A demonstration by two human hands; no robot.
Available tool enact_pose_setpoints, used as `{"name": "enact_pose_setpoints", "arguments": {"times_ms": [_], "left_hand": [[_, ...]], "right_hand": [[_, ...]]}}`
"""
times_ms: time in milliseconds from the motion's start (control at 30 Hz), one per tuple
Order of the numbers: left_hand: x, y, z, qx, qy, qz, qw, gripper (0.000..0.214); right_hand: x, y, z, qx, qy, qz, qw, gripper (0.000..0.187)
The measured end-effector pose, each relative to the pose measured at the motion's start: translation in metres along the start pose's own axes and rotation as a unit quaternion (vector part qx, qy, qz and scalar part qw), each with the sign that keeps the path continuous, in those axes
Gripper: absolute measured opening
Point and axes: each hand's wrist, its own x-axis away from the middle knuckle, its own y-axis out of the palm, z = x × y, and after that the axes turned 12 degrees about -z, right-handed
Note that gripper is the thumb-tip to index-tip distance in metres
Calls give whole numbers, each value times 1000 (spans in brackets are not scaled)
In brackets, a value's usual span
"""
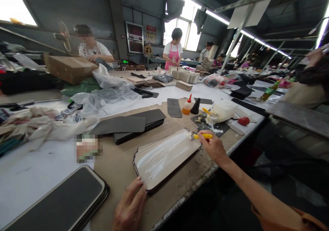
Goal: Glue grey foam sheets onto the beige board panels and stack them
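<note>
A yellow-handled brush [203, 135] is gripped in my right hand [213, 146], its clotted bristles on the far right end of a pale panel [167, 159]. Wet white streaks, likely glue, cover much of this rounded rectangular panel, which has a dark edge and lies on top of a few similar ones. My left hand [130, 203] rests at the panel's near left corner, fingers stretched out and fingertips touching its edge. Beyond the brush, a white bag [223, 110] with white paste around it sits on a smeared dark board [218, 130].
Dark panels are stacked behind [140, 121] and at near left [59, 203]. An orange-liquid bottle [186, 107] and a black cone-shaped object [195, 106] stand past the work. Plastic sheeting [108, 94] and cloth lie left. The table edge [200, 183] runs along the right. Other people work farther back.
</note>
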Motion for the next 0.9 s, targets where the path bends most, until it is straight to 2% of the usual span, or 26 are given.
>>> {"name": "enact_pose_setpoints", "arguments": {"times_ms": [133,267,400,500,567,667,800,900], "left_hand": [[0,-2,-1,-6,18,-1,1000,19],[1,-2,-2,-13,18,-5,1000,20],[-2,-4,1,-27,24,0,999,20],[-8,-6,5,-35,26,11,999,19],[-11,-8,8,-38,19,17,999,18],[-13,-9,10,-40,13,20,999,16],[-12,-9,10,-30,11,19,999,16],[-11,-9,9,-20,15,14,1000,17]], "right_hand": [[18,-3,-25,-4,-21,-7,1000,19],[39,13,-75,-106,-37,-39,993,14],[60,31,-129,-257,-51,-120,958,14],[72,34,-145,-322,-17,-162,933,15],[74,31,-139,-326,17,-172,930,17],[72,20,-107,-282,61,-154,945,20],[62,-1,-46,-173,105,-74,976,24],[54,-16,-11,-91,114,-28,989,27]]}}
